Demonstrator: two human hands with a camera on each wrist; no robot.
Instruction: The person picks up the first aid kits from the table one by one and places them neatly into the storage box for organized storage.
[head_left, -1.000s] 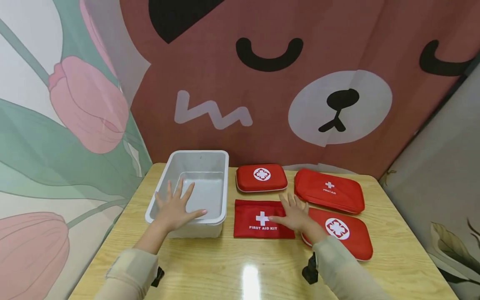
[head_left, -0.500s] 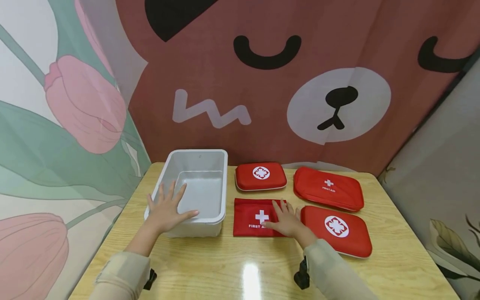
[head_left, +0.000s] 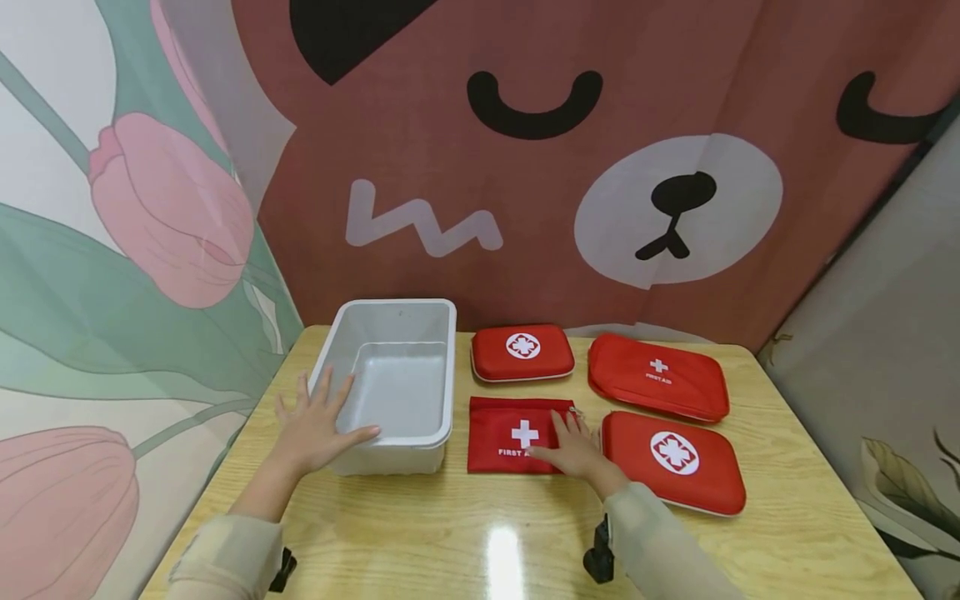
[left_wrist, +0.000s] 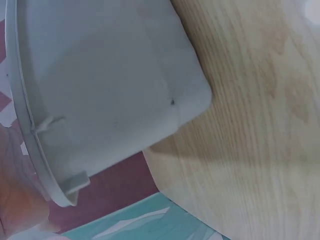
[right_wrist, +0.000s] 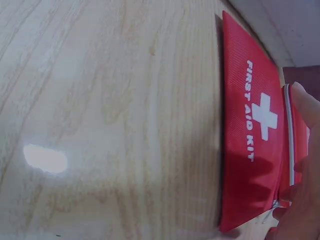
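My left hand [head_left: 309, 435] is spread at the near left corner of a light grey plastic bin [head_left: 448, 392], fingers straight and overlapping its rim. In the left wrist view the bin's outer wall [left_wrist: 110, 85] fills the upper left, with part of the hand [left_wrist: 22, 200] at the edge. My right hand [head_left: 579, 450] is over the right end of a flat red first aid pouch [head_left: 491, 433], fingers extended and covering part of its lettering. The right wrist view has the pouch [right_wrist: 240, 135] lying flat, its white cross visible, with the hand [right_wrist: 305, 200] above its far side.
Behind the pouch lies a small red hard case [head_left: 495, 354]. To the right are a red first aid bag [head_left: 697, 383] and a larger red case [head_left: 712, 467]. All rest on a wooden table [head_left: 420, 533] against a bear-print curtain [head_left: 420, 108].
My left hand has moved left and slightly down, from over the bin to its near left corner. My right hand has shifted slightly left and lower over the pouch, uncovering the case beside it.
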